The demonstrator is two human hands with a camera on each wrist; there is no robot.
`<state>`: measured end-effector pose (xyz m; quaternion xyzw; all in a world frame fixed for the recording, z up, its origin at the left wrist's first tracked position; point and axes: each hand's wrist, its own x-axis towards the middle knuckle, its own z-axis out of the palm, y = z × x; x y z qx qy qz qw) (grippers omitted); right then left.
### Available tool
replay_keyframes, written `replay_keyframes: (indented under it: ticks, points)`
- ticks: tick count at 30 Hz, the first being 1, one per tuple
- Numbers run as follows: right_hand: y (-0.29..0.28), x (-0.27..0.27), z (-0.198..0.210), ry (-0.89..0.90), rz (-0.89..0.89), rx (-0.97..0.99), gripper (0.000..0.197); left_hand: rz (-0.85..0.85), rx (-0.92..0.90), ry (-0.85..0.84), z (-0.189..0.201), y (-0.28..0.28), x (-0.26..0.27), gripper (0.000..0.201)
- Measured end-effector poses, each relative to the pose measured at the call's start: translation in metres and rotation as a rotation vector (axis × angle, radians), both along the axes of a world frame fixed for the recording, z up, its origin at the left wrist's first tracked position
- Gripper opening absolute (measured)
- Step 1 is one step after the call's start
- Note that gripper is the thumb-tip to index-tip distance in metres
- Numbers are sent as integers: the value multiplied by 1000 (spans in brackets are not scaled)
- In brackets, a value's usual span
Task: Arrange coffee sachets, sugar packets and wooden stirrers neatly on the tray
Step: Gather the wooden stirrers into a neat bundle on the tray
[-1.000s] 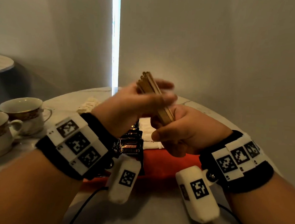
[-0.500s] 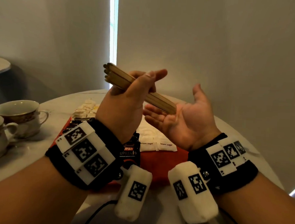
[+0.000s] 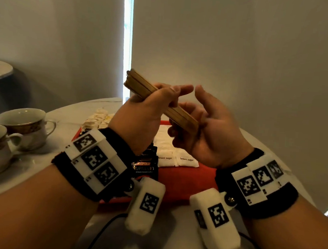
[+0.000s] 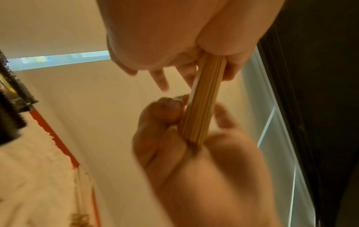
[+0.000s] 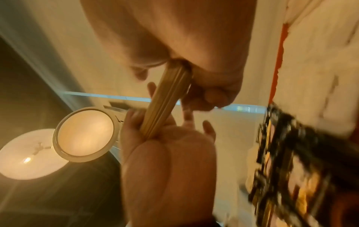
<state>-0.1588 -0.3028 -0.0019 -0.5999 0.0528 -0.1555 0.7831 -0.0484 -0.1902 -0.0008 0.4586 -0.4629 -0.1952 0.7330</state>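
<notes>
Between both hands (image 3: 141, 114), bundled wooden stirrers (image 3: 180, 116)

right hand (image 3: 210, 130) raised closer to the left hand (image 3: 141, 115), its fingers now curling under the low end of the stirrer bundle (image 3: 160, 101), bundle end pressed into the right palm, no longer loosely open

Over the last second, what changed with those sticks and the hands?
The right hand let go, opened flat, and now curls back under the lower end of the wooden stirrers. The left hand kept gripping them throughout. The tray, sugar packets and cups stayed put.
</notes>
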Motion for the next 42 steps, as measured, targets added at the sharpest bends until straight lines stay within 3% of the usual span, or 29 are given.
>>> replay_keyframes:
  ticks: [2, 4, 7, 10, 13, 16, 19, 22, 27, 29, 33, 39, 42]
  points:
    - [-6, -6, 5, 5, 174, -151, 63, -64, 29, 19, 4, 6, 4, 27]
    - [-8, -9, 8, 49, 237, -283, 68, -167, 76, -25, 6, 13, 3, 30]
    - [-1, -14, 10, 70, 172, -538, 45, -238, 203, -134, 3, 17, -4, 38]
    - [10, -14, 9, 37, 82, -640, 35, -284, 220, -62, 0, 13, -6, 32]
    - [14, -12, 7, 4, 66, -626, 24, -281, 176, -22, -3, 10, -3, 32]
    - [14, -11, 4, 36, 76, -559, 18, -206, 180, -45, -3, 10, 0, 16]
    - [15, -7, -1, 71, 131, -416, 16, -95, 81, 74, 3, 10, 11, 40]
    - [18, -1, -6, 89, 197, -236, 15, -65, -37, 135, 12, 15, 18, 32]
    - [26, 4, -12, 104, 244, -118, 9, 79, -21, -5, 10, 15, 6, 29]
    - [30, 5, -13, 100, 253, -84, 4, 115, -24, 26, 8, 13, 6, 29]
    - [34, 7, -14, 94, 233, 3, 14, 110, 25, 95, 4, 11, 14, 31]
    - [21, -5, -2, 281, 73, -255, 8, 137, 162, 44, -5, 6, 17, 31]
    - [-8, -15, 18, 480, -167, -397, 16, 126, 223, 228, -1, 6, 17, 55]
